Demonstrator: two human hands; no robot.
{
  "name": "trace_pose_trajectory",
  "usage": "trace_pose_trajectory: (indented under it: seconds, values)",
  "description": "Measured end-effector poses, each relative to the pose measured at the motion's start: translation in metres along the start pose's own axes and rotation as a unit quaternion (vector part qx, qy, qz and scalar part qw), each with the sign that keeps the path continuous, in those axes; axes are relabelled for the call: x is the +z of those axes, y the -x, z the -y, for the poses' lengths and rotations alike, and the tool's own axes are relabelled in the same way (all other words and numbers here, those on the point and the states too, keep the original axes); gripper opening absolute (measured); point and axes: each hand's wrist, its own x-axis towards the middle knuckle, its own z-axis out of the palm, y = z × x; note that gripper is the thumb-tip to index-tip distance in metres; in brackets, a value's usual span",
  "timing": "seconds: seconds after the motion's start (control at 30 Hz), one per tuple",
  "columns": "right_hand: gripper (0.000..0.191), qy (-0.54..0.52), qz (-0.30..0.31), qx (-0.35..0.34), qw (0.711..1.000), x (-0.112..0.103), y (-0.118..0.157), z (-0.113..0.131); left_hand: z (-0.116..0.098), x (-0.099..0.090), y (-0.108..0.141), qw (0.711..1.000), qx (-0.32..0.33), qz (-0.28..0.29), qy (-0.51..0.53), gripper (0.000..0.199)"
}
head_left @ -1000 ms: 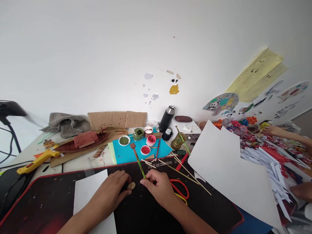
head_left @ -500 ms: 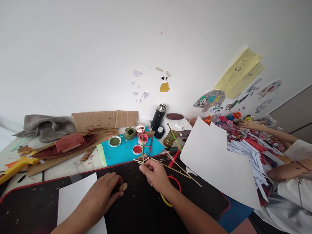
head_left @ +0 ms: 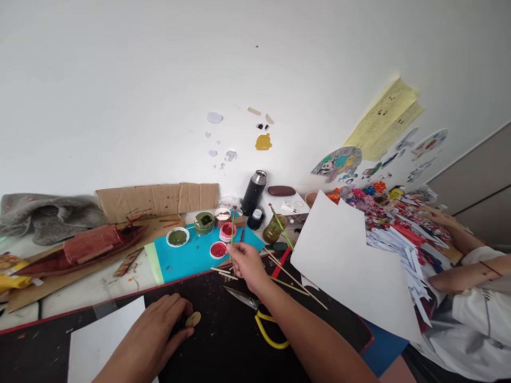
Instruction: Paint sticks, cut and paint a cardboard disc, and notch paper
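My right grip (head_left: 248, 265) pinches a slim green paintbrush (head_left: 232, 235) over the flat blue sheet (head_left: 186, 260). Left grip (head_left: 157, 327) half-curled at small round beige disc (head_left: 194, 319) above black mat (head_left: 215, 348); can't tell if it's held.

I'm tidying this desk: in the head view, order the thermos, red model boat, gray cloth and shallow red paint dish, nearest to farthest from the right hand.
From the right hand:
1. Red paint dish, just left
2. Thermos, farther back
3. Red model boat, well left
4. Gray cloth, behind the boat, far left
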Motion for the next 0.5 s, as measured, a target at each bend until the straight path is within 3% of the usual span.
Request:
trace_pose_trajectory:
  seconds: [0.5]
  values:
    - [0.060, -0.021, 0.030, 0.054, 0.998, 0.0002, -0.0049, 0.0047, 0.0031, 0.0003, -0.0012, 1.000, 0.010, -0.001, 0.015, 0.011]
